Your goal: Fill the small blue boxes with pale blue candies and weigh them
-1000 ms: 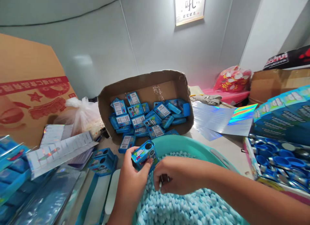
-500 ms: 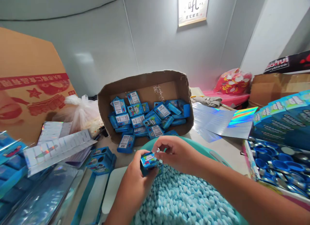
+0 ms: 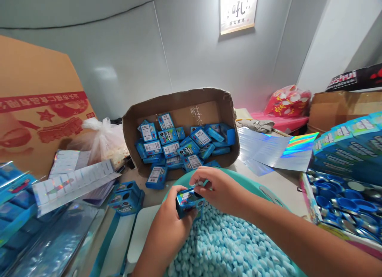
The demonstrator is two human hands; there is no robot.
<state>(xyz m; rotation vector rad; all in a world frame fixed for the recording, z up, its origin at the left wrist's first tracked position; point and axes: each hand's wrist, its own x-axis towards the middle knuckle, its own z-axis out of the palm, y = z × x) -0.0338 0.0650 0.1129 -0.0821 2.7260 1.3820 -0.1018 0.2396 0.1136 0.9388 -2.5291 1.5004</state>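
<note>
My left hand (image 3: 176,213) is wrapped around a small blue candy box (image 3: 188,198), held tilted over the left part of a basin. At the box's right end, my right hand (image 3: 216,187) is closed in a pinch, with a small pale candy (image 3: 199,183) showing at the fingertips. Below both hands, the turquoise basin (image 3: 238,175) holds a heap of pale blue and white pebble-like candies (image 3: 232,241). The inside of the held box is mostly hidden by my fingers.
Behind the basin, a cardboard box (image 3: 128,138) lies open, with several blue candy boxes (image 3: 170,150) inside. To the left stand stacked blue boxes (image 3: 127,197) and a white lid-like piece (image 3: 141,229). A tray of blue-rimmed metallic pieces (image 3: 349,203) is at right.
The candy box in my left hand has tipped, and its right end shows a dark opening. My right fingers stay beside it, still pinched. The whole view has shifted slightly.
</note>
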